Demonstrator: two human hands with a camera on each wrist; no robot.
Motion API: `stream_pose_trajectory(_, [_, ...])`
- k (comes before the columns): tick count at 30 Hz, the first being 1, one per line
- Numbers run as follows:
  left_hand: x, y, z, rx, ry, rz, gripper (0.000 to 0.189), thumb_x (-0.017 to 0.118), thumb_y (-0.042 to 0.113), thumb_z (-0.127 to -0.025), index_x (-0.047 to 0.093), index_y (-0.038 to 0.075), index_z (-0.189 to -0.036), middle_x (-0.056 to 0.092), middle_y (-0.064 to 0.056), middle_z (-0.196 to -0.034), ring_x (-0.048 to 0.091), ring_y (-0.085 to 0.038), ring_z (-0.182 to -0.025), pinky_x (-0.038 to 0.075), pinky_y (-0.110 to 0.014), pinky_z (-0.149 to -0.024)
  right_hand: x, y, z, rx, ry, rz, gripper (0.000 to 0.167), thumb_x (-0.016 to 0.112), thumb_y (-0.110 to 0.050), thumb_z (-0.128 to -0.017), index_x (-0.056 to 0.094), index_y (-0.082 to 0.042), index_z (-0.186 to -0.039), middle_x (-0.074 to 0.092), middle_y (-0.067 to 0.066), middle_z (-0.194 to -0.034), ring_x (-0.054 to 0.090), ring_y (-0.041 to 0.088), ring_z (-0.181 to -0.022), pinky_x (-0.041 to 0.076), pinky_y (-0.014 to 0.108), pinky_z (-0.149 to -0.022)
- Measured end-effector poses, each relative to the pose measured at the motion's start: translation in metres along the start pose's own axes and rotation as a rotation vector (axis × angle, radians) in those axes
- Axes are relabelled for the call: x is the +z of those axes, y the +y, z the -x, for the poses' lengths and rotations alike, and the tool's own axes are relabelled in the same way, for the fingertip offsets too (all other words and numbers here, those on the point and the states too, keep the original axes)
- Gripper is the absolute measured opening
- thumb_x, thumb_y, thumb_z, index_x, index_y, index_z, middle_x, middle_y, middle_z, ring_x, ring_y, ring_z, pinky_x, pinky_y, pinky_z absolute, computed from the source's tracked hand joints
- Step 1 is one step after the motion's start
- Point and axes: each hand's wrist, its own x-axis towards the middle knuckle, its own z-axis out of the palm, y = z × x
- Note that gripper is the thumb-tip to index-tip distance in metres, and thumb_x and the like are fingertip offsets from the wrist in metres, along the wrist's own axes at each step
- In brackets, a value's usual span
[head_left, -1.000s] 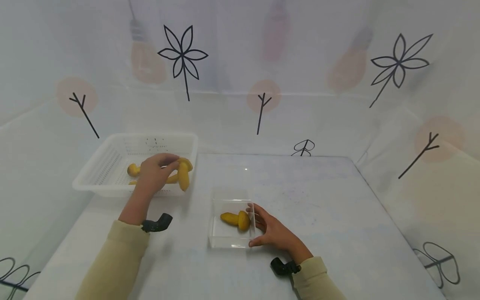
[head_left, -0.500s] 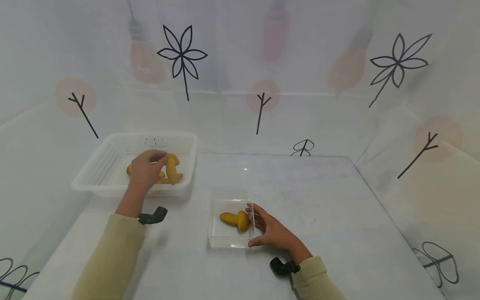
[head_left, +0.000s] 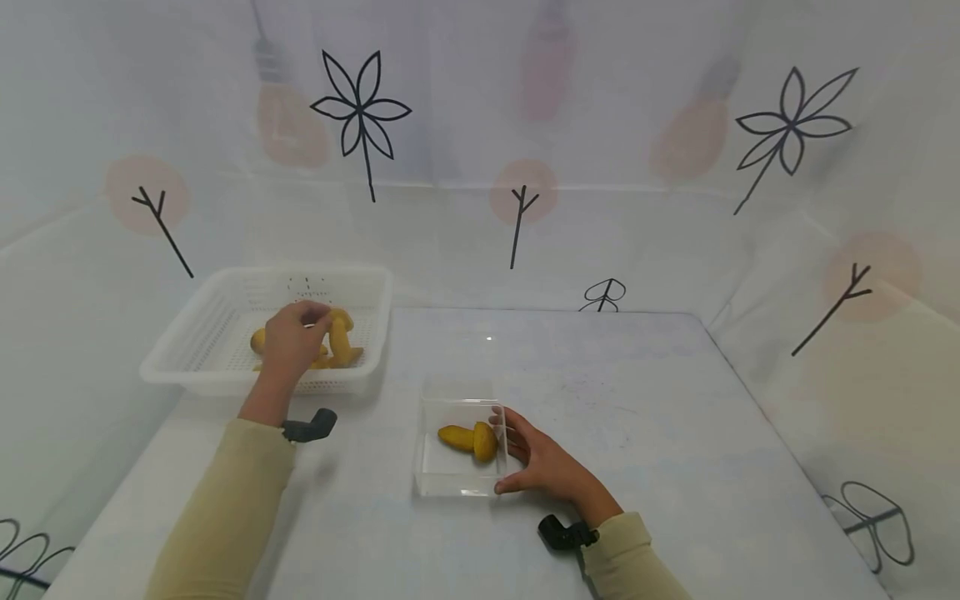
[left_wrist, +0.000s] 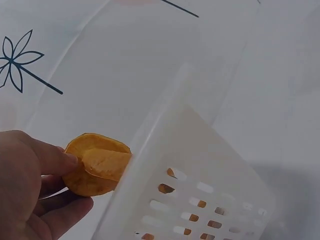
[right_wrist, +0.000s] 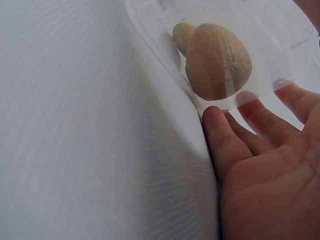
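Note:
My left hand (head_left: 291, 337) is over the white perforated basket (head_left: 172, 354) and pinches a yellow mushroom (head_left: 340, 340) by its cap, stem hanging down. In the left wrist view, thumb and fingers hold the cap (left_wrist: 80, 185) beside the basket's rim. Other yellow mushrooms (head_left: 258, 341) lie in the basket, partly hidden by the hand. A clear plastic box (head_left: 459, 486) stands mid-table with one mushroom (head_left: 484, 442) lying inside. My right hand (head_left: 553, 469) touches the box's right side with spread fingers; in the right wrist view the fingertips (right_wrist: 216, 116) press its wall.
A white table (head_left: 637, 400) carries the basket at the back left and the box near the middle. Pale cloth with printed flowers (head_left: 360, 108) hangs behind and along the sides. A dark wrist camera (head_left: 311, 427) sits on each wrist.
My left hand has moved left and slightly back with the mushroom, from the basket's right edge to further inside it, and is nearly still since. The right hand and box stay in place.

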Motion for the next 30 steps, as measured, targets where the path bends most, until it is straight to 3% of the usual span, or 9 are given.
stream_pose_trajectory(7, [0.007,-0.003,-0.003,0.004,-0.058,-0.017,0.032,0.055,0.026,-0.098,0.061,0.007,-0.123,0.060,-0.016,-0.126,0.057,-0.034,-0.117,0.052,-0.047,-0.094,0.000,0.001,0.000,0.004,0.001,0.004,0.113,0.089,-0.027,-0.067,0.017,-0.027,-0.155,0.024,0.003,-0.160,0.031,0.025,-0.146,0.035,0.031,-0.112])
stream_pose_trajectory(14, [0.010,-0.001,-0.005,-0.002,-0.123,-0.066,0.031,0.054,0.022,-0.098,0.060,0.007,-0.124,0.059,-0.016,-0.127,0.053,-0.035,-0.120,0.045,-0.052,-0.102,0.000,0.002,0.000,0.012,0.012,0.010,0.113,0.089,-0.027,-0.066,0.018,-0.030,-0.154,0.025,0.002,-0.160,0.031,0.025,-0.146,0.036,0.031,-0.112])
stream_pose_trajectory(21, [0.014,0.001,-0.004,-0.014,-0.182,-0.113,0.030,0.054,0.021,-0.097,0.061,0.008,-0.122,0.058,-0.017,-0.127,0.053,-0.035,-0.119,0.046,-0.051,-0.100,0.000,0.002,-0.001,0.024,0.014,0.016,0.113,0.089,-0.028,-0.066,0.018,-0.032,-0.153,0.025,0.001,-0.160,0.031,0.024,-0.146,0.036,0.030,-0.112])
stream_pose_trajectory(30, [0.015,0.006,-0.001,0.060,-0.189,-0.137,0.032,0.052,0.024,-0.098,0.062,0.006,-0.123,0.057,-0.020,-0.129,0.053,-0.037,-0.120,0.046,-0.053,-0.100,0.000,0.001,-0.001,0.006,0.015,0.011,0.112,0.089,-0.024,-0.066,0.019,-0.030,-0.153,0.028,0.003,-0.159,0.032,0.024,-0.145,0.036,0.030,-0.112])
